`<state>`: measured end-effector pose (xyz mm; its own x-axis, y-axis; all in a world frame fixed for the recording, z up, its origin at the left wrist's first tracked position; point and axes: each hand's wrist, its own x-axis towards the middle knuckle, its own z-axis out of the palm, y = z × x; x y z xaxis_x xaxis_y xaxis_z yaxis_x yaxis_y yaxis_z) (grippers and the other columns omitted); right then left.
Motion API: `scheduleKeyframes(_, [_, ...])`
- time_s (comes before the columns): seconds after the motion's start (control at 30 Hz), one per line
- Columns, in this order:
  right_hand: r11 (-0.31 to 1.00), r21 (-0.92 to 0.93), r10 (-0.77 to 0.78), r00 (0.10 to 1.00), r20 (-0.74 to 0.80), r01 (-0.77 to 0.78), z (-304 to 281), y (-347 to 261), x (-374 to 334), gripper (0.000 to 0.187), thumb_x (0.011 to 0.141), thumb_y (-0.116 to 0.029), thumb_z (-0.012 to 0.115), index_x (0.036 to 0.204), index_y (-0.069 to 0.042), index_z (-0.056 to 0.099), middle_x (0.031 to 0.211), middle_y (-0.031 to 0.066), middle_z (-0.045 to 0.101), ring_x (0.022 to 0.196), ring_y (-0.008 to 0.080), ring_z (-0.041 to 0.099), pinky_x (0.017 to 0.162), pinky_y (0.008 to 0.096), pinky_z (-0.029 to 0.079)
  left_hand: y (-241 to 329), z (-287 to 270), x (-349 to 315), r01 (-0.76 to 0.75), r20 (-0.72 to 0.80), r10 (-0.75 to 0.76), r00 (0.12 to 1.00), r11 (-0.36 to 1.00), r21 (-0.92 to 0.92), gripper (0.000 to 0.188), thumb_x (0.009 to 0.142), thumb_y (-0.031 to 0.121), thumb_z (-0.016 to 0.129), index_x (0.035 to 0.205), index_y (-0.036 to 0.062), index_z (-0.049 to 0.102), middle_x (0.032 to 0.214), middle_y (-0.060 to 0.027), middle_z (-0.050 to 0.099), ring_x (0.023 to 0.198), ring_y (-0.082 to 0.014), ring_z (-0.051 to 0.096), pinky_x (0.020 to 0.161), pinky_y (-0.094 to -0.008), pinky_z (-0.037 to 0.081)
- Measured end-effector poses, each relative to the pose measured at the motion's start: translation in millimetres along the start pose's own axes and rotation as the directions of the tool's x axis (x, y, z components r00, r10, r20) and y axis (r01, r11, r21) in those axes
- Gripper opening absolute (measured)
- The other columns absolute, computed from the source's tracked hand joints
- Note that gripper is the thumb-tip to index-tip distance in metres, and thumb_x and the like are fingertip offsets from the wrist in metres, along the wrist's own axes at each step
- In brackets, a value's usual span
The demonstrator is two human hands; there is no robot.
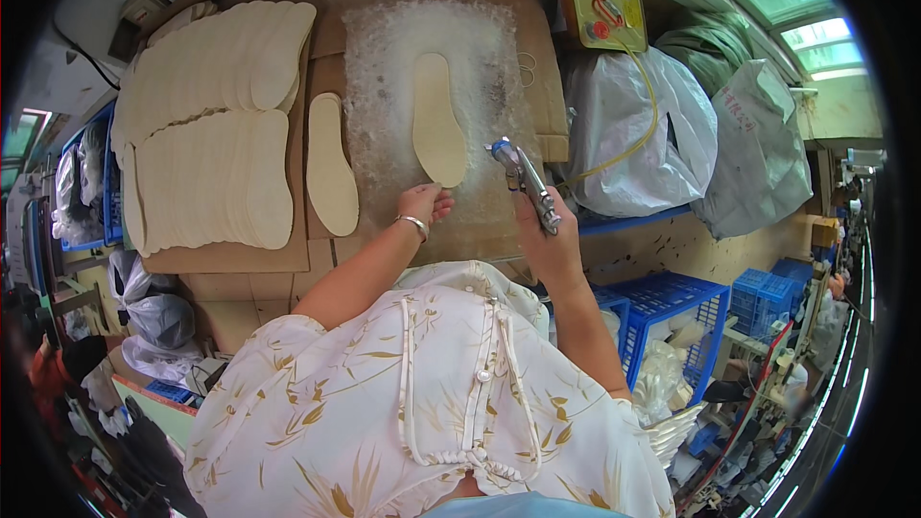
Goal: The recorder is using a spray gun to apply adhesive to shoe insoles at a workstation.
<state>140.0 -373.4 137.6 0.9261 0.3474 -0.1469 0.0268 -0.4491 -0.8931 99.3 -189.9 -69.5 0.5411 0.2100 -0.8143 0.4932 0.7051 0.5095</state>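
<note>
A beige insole (438, 120) lies on a whitish, residue-crusted patch of the cardboard-covered table. My left hand (425, 206), with a bracelet at the wrist, pinches the near end of this insole between its fingers. In my right hand (552, 235) is a metal spray gun (524, 181), its blue-ringed nozzle end turned toward the insole. A thin yellowish hose (652, 125) runs from near the gun toward a yellow can. Just left of the crusted patch rests a second insole (332, 165), untouched by either hand.
Two rows of stacked insoles (211, 177) cover the table's left side. At the right stand the yellow can (602, 5), a white plastic bag (638, 134) and a grey sack (758, 149). Blue crates (672, 302) sit low beside my right arm; bagged items (158, 317) are at lower left.
</note>
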Motion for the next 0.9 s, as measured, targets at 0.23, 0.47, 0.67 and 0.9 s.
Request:
scheduleKeyframes(0.23, [0.997, -0.046, -0.061, 0.998, 0.007, 0.061, -2, 0, -12, 0.023, 0.092, -0.023, 0.063, 0.096, -0.002, 0.056, 0.067, 0.0114, 0.057, 0.058, 0.0186, 0.05, 0.057, 0.0321, 0.044, -2, -2, 3, -0.001, -0.001, 0.001, 1.0, 1.0, -0.005, 0.014, 0.091, 0.016, 0.06, 0.098, 0.0034, 0.059, 0.09, -0.0089, 0.067, 0.077, -0.0194, 0.067, 0.064, -0.0289, 0.056])
scheduleKeyframes(0.47, [0.994, -0.068, -0.08, 0.997, 0.016, 0.081, -5, 1, -23, 0.019, 0.091, -0.019, 0.063, 0.096, -0.002, 0.056, 0.068, 0.0138, 0.057, 0.057, 0.0212, 0.05, 0.057, 0.0313, 0.044, -1, 0, 1, 0.005, -0.006, -0.005, 1.0, 1.0, -0.001, 0.015, 0.091, 0.016, 0.059, 0.099, 0.0036, 0.058, 0.091, -0.009, 0.067, 0.078, -0.0196, 0.067, 0.064, -0.0293, 0.056])
scheduleKeyframes(0.67, [1.0, -0.027, 0.009, 1.0, -0.02, -0.009, -6, 0, -24, 0.018, 0.09, -0.016, 0.064, 0.096, -0.002, 0.056, 0.067, 0.0151, 0.056, 0.057, 0.0229, 0.05, 0.057, 0.0318, 0.044, -2, 0, 2, -0.011, -0.009, 0.011, 1.0, 1.0, 0.008, 0.015, 0.091, 0.016, 0.059, 0.099, 0.0038, 0.058, 0.091, -0.0088, 0.066, 0.078, -0.0195, 0.067, 0.064, -0.0294, 0.056])
scheduleKeyframes(0.9, [0.999, -0.053, -0.001, 1.0, -0.013, 0.001, -8, 2, -33, 0.019, 0.09, -0.018, 0.064, 0.097, -0.002, 0.057, 0.072, 0.0154, 0.059, 0.06, 0.0246, 0.055, 0.059, 0.0327, 0.045, -2, 0, 2, -0.012, -0.001, 0.012, 1.0, 1.0, 0.013, 0.015, 0.092, 0.017, 0.059, 0.098, 0.0037, 0.058, 0.09, -0.0088, 0.066, 0.077, -0.0193, 0.067, 0.064, -0.0296, 0.055])
